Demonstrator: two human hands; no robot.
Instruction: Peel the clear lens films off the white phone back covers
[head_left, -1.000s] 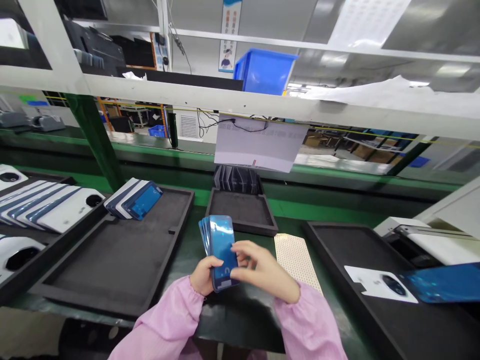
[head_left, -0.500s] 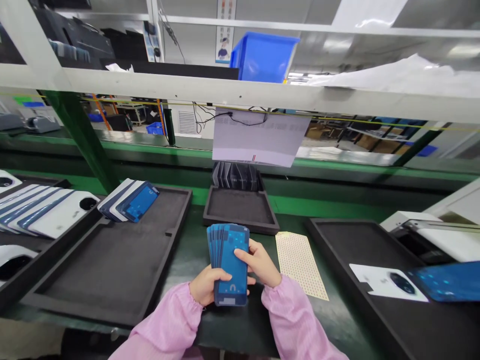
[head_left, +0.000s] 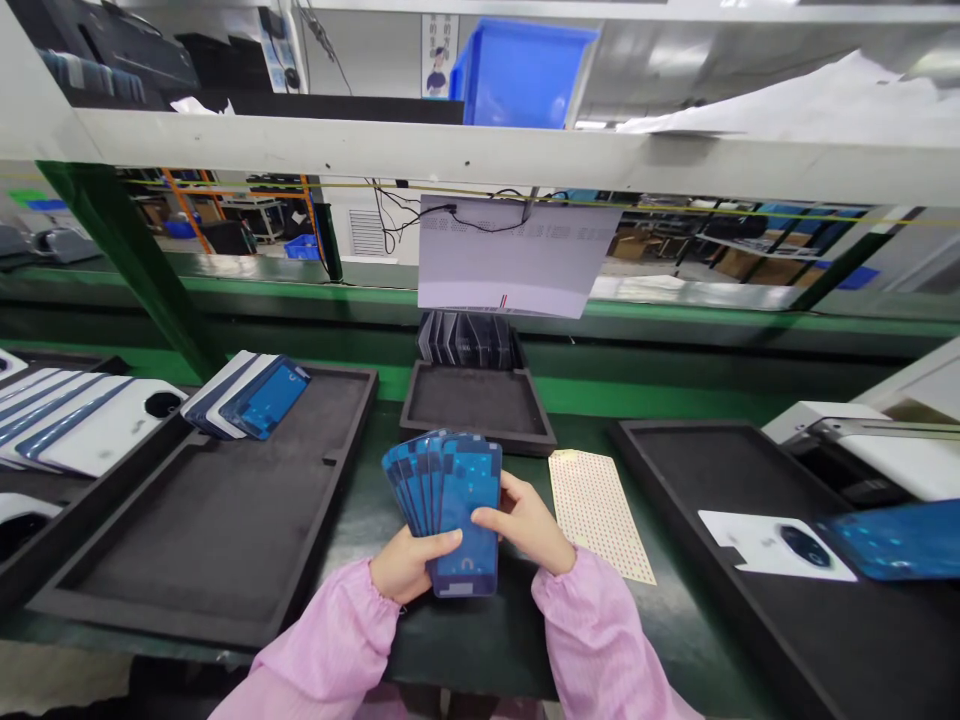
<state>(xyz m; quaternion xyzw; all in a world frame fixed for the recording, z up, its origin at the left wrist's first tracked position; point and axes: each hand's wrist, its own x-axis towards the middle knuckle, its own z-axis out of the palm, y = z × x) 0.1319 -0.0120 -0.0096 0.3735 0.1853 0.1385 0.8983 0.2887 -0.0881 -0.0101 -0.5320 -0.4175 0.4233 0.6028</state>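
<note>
A fan of several blue film-covered phone panels (head_left: 466,500) is held upright over the bench in front of me. My left hand (head_left: 409,562) grips the lower left of the fan, its thumb lying across the front panel. On the right edge, my right hand (head_left: 529,522) pinches the front panel, thumb on its face and fingers behind, mostly hidden. The front panel has a small white label strip near its bottom end. Both wrists come out of pink sleeves.
Left, a black tray (head_left: 202,540) carries a slanted stack of panels (head_left: 251,393). Behind my hands stands a smaller black tray (head_left: 472,405) with dark panels (head_left: 466,340). A dotted sticker sheet (head_left: 600,510) lies at right, beside a tray (head_left: 694,450) with a white phone back cover (head_left: 772,545).
The panels in my hands have spread wider, their tops fanning out to the left. My right hand has shifted slightly right, and the head view has tipped a little.
</note>
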